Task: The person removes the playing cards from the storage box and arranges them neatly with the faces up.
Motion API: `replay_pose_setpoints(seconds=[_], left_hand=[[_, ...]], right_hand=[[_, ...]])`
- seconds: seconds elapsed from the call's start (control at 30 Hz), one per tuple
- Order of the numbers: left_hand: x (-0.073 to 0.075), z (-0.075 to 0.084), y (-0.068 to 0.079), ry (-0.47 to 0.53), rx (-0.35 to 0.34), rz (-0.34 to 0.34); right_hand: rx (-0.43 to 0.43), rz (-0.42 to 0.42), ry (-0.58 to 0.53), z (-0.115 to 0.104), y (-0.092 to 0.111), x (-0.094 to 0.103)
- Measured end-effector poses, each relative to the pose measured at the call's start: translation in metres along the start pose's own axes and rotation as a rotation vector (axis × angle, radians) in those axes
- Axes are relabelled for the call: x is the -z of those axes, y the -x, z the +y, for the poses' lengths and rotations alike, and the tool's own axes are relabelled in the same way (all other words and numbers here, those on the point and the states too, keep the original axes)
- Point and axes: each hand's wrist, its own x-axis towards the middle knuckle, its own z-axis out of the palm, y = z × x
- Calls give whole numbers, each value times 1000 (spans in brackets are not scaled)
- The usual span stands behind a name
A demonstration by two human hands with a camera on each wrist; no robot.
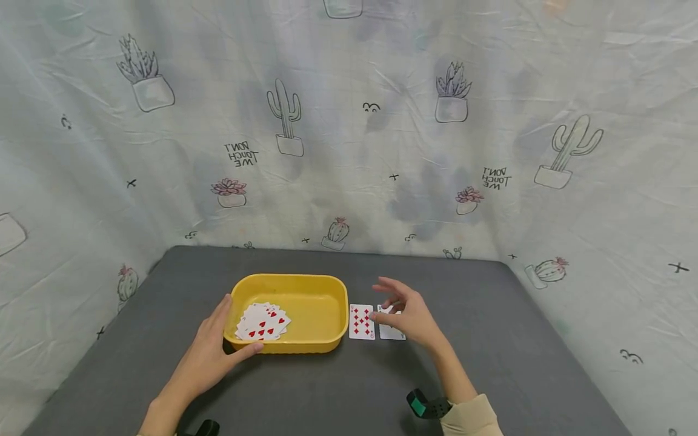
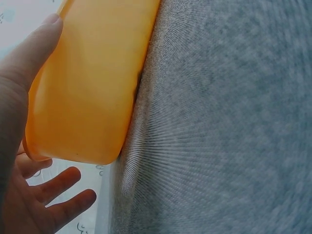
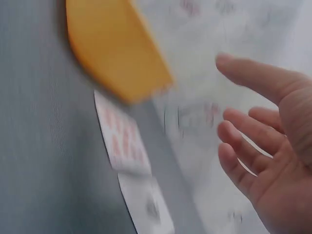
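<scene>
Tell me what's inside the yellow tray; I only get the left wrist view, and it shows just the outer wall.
Observer: A pile of playing cards lies toward the left end of the tray.
Operator: Anything on the table beside it?
Observer: Yes, a diamonds card and a second card lie just right of it.
Operator: Is the right hand holding either?
Observer: No, the right wrist view shows that hand empty.

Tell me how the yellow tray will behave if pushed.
The yellow tray would probably slide rather than tip, being wide and low. Its thin-looking walls suggest it is light and slightly flexible. The loosely heaped cards inside would likely shift.
</scene>
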Motion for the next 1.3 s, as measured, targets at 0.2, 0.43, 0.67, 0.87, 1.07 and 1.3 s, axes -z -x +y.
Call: replay_pose_setpoints(seconds=[0.2, 0.43, 0.67, 0.87, 1.07, 1.3], left_hand=[[-1, -3, 1, -8, -8, 17], [-7, -3, -2, 8, -30, 26], [-5, -4, -1, -9, -9, 30], [-4, -5, -1, 5, -19, 32], [-4, -2, 0, 20, -20, 33], [-3, -5, 3, 14, -21, 40]], right_hand=[[56, 23, -195, -34, -3, -52], [90, -90, -204, -49, -26, -107], [26, -179, -195, -46, -58, -132], [-166, -263, -306, -42, -67, -143], [-231, -366, -194, -40, -69, -146], [-177, -482, -71, -33, -73, -152]])
